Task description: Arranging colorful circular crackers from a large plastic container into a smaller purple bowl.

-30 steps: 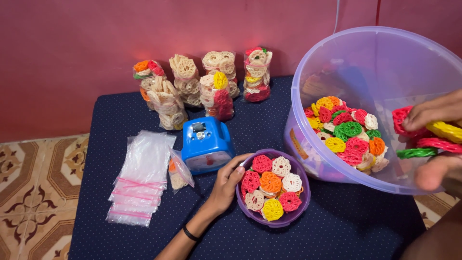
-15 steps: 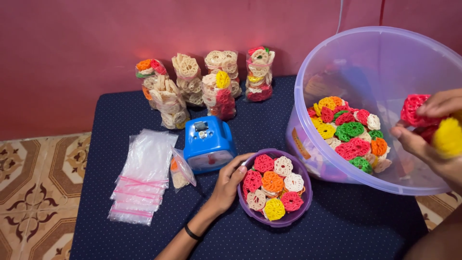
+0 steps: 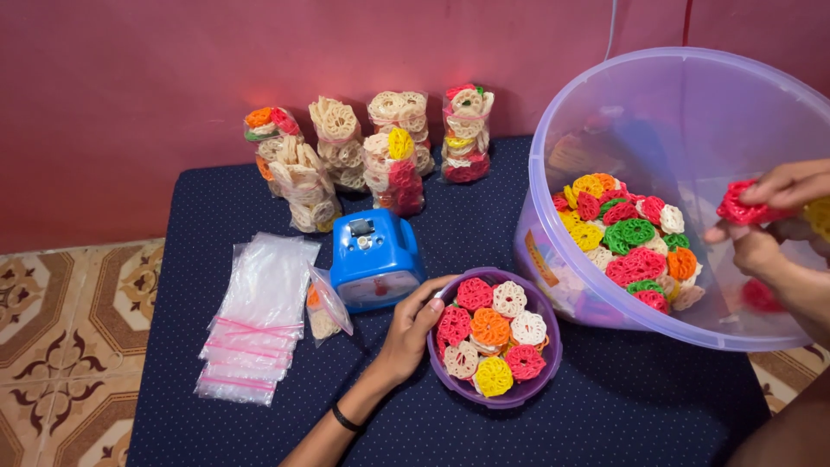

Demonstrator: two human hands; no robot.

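- My left hand (image 3: 413,333) is at the near centre of the tabletop (image 3: 648,406). Its grip is closed lightly on the left rim of the small purple bowl (image 3: 553,363), thumb on the edge.
- The bowl is heaped with lacy disc crackers (image 3: 490,327) in red, orange, white and yellow. I judge them light, stiff and brittle, and the load is piled above the rim, so it could spill if tipped.
- My right hand (image 3: 769,246) is at the right, over the open mouth of the large clear tub (image 3: 692,86). Its grip is pinched on a red cracker (image 3: 742,207), with a yellow cracker (image 3: 820,216) just beside it at the frame edge.
- Handling judgement: take each disc by its outer ring with fingertips only. Squeezing across the open lattice would likely snap it.
- More mixed crackers (image 3: 627,238) lie on the tub floor.
- Left of the bowl are a blue plastic device (image 3: 376,259) and a stack of clear bags (image 3: 259,320).
- Filled packs (image 3: 380,156) stand along the far wall.
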